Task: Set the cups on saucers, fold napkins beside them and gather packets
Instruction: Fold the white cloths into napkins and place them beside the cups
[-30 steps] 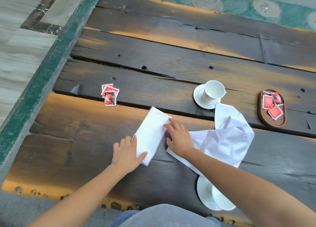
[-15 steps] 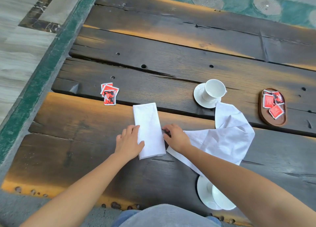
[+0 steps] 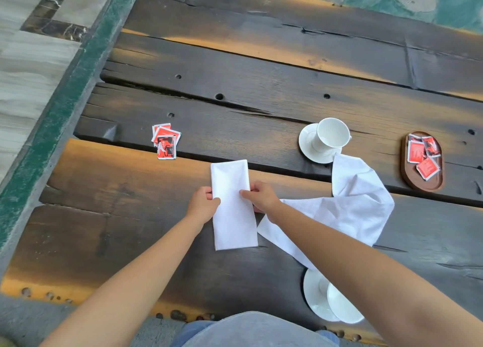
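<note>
A white napkin [image 3: 232, 216], folded into a long rectangle, lies upright on the wooden table [image 3: 261, 72]. My left hand [image 3: 202, 205] pinches its left edge and my right hand [image 3: 261, 196] pinches its right edge, thumbs on top. A second napkin [image 3: 352, 205] lies unfolded and rumpled to the right. A white cup [image 3: 330, 134] stands on a saucer [image 3: 307, 144] behind it. Another cup [image 3: 341, 307] on a saucer [image 3: 313, 294] sits at the near edge, partly hidden by my right arm. Red packets [image 3: 164, 140] lie loose at the left.
An oval wooden tray [image 3: 428, 183] at the right holds several red packets [image 3: 423, 154]. Deep gaps run between the table's planks. The table's left edge borders a green strip and tiled floor [image 3: 31, 58]. My knees show below the near edge.
The folded napkin has turned from slanted to upright and slid a little nearer. Both hands went from pressing flat on it to pinching its two long edges.
</note>
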{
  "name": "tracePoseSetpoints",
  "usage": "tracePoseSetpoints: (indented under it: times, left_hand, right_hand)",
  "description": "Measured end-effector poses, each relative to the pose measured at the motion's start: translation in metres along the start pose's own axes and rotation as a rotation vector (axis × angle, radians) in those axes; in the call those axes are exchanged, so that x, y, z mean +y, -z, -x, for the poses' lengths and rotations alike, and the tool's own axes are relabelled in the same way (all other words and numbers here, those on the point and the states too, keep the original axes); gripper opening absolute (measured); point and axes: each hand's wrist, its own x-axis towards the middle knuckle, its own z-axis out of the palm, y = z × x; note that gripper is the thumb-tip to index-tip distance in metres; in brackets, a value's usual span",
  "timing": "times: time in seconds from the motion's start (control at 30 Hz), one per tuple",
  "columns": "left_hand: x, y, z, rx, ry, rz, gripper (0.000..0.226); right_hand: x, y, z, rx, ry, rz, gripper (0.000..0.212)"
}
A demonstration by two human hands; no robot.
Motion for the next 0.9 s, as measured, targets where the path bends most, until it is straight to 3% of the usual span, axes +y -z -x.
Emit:
tracePoseSetpoints:
  times: [0.3, 0.43, 0.5, 0.7, 0.9]
  left_hand:
    - [0.001, 0.003, 0.005, -0.032, -0.052, 0.055, 0.030]
    - [0.014, 0.009, 0.010, -0.095, -0.019, 0.278, 0.031]
    - [0.024, 0.012, 0.012, -0.094, -0.013, 0.388, 0.042]
    - [0.057, 0.026, 0.016, 0.067, -0.323, 0.498, 0.044]
    - [0.049, 0.042, 0.024, 0.215, -0.665, 0.070, 0.026]
  right_hand:
    - [-0.005, 0.018, 0.006, -0.181, 0.026, -0.070, 0.019]
    - [-0.021, 0.025, 0.009, -0.201, 0.085, -0.071, 0.023]
    - [-0.034, 0.029, 0.010, -0.193, 0.149, -0.036, 0.023]
    - [-0.079, 0.041, 0.017, -0.056, 0.469, 0.219, 0.030]
    - [-0.077, 0.046, 0.031, 0.096, 0.747, 0.609, 0.011]
